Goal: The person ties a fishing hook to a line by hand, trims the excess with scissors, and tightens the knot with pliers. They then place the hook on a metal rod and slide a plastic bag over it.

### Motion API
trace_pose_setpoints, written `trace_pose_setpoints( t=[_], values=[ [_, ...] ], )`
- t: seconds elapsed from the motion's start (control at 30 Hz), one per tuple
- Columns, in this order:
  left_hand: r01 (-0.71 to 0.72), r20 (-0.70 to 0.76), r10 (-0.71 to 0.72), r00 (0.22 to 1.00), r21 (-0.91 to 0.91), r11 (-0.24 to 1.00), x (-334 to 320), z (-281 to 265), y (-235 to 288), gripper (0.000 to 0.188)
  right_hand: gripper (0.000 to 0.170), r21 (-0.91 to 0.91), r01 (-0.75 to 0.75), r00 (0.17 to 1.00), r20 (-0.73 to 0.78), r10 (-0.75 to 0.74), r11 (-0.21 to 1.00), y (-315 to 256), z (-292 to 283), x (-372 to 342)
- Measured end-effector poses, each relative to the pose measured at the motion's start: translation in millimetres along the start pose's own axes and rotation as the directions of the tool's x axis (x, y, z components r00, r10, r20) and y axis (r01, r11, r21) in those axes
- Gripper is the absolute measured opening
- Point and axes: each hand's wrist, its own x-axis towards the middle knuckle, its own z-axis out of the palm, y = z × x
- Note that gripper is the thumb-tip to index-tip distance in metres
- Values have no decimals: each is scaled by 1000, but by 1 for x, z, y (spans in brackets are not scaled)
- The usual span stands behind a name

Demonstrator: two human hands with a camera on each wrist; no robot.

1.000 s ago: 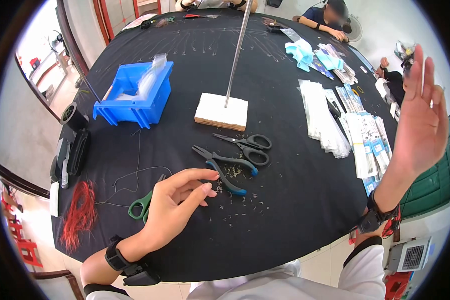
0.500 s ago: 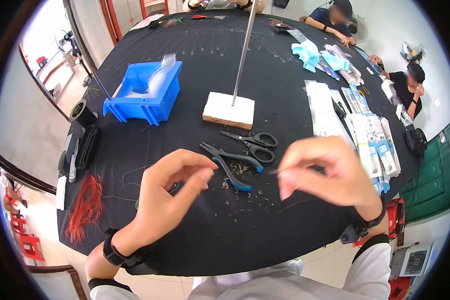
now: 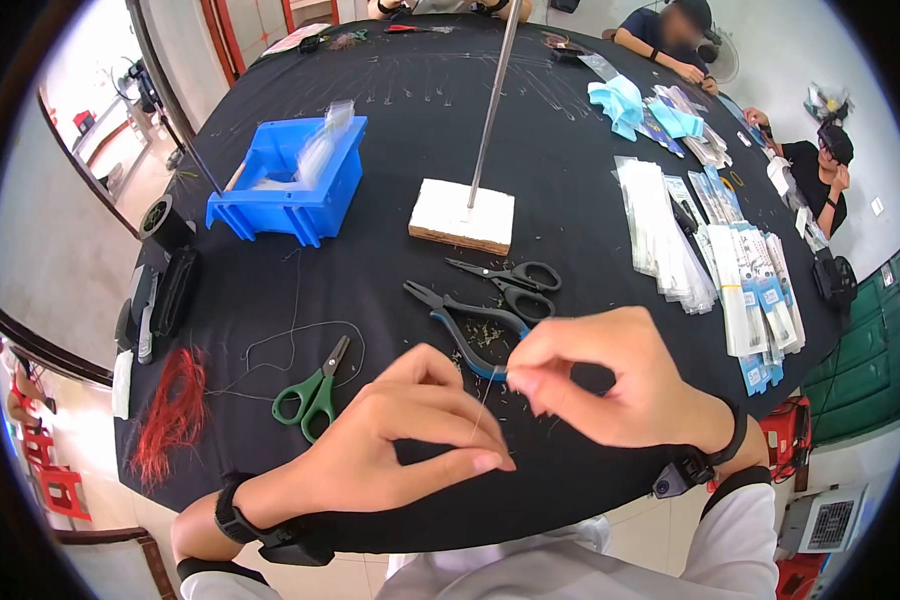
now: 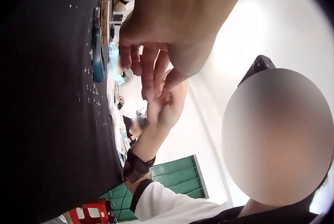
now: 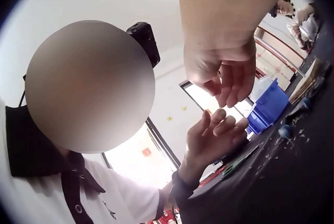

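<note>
My right hand [image 3: 610, 385] pinches a fine, pale line [image 3: 485, 405] between thumb and curled forefinger, above the worktable. The line runs down to my left hand [image 3: 410, 430], whose thumb and fingertips come together at its lower part. In both wrist views the fingertips of the two hands are close to each other. Behind the hands lie blue-handled pliers [image 3: 453, 345] and black scissors [image 3: 518, 284], with the right fingers overlapping one plier handle. Green-handled scissors [image 3: 317, 392] rest left of my left hand. What the line's ends carry is too small to see.
A bundle of red threads [image 3: 170, 415] and a loose dark cord [image 3: 290, 330] lie at the left. Farther back stand a blue bin [image 3: 300, 210] and a metal rod [image 3: 490, 120] on a white block [image 3: 460, 228]. Packaged strips [image 3: 660, 240] cover the right side. Other people sit around the table.
My right hand has come down from the raised right side to the middle. My left hand has shifted right and lower, bringing the hands together and uncovering the green scissors.
</note>
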Motion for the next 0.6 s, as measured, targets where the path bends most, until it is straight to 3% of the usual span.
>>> trace_pose_setpoints(
  t=[0.07, 0.13, 0.2, 0.33, 0.37, 0.47, 0.6],
  values=[
    [-159, -25, 158, 987, -26, 987, 2, -2, 0, 16, 3, -73, -11, 998, -69, 6, 997, 1, -5, 2],
    [-77, -76, 51, 996, -391, 917, 0, 1, 5, 32, 6, -141, -32, 994, -104, 18, 990, 6, -8, 3],
    [-28, -77, -27, 997, -632, 774, 0, 3, 2, 37, 7, -132, -97, 989, -127, 80, 987, 10, -9, 3],
    [-13, -181, -189, 965, -753, 657, 6, 5, 15, 34, 7, -196, -95, 962, -270, 40, 976, 26, -7, 8],
    [-32, -200, -168, 965, -728, 685, 7, 5, 17, 29, 8, -223, -99, 957, -289, 31, 970, 29, -10, 11],
    [101, -212, -284, 935, -608, 787, 11, 9, 46, 27, 9, -218, -134, 946, -319, 59, 967, 34, -13, 12],
    [107, -182, -218, 959, -482, 870, 12, 15, 73, 28, 11, -210, -154, 943, -324, 79, 966, 42, -18, 12]
  ],
)
